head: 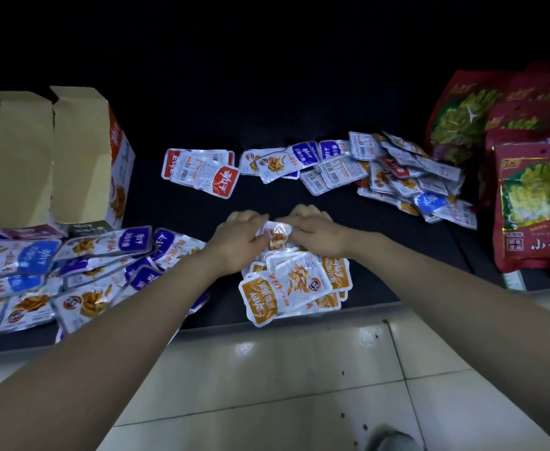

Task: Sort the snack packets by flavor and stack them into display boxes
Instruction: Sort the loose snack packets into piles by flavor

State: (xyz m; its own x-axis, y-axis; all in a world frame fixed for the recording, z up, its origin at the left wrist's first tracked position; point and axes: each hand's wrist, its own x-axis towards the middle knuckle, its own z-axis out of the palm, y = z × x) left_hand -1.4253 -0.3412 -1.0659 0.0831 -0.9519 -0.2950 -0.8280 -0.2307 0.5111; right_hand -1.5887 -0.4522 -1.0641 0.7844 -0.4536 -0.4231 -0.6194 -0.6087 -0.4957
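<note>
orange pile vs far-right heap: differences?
Labels: the orange pile shows only orange; the right heap mixes blue, red and barcode backs.
Order: the orange pile overlaps face up; the right heap is scattered, many face down.
Place: the orange pile lies right by the left hand and right hand, which pinch a packet; the right heap is untouched.
Both: small silver packets.

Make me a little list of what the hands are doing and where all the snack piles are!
hands: left hand and right hand pinch one small packet together
under hands: orange packet pile
left: blue packet pile, in front of the open display box
far middle: red-label packets
far right: mixed heap beside big red bags
surface: dark surface
</note>
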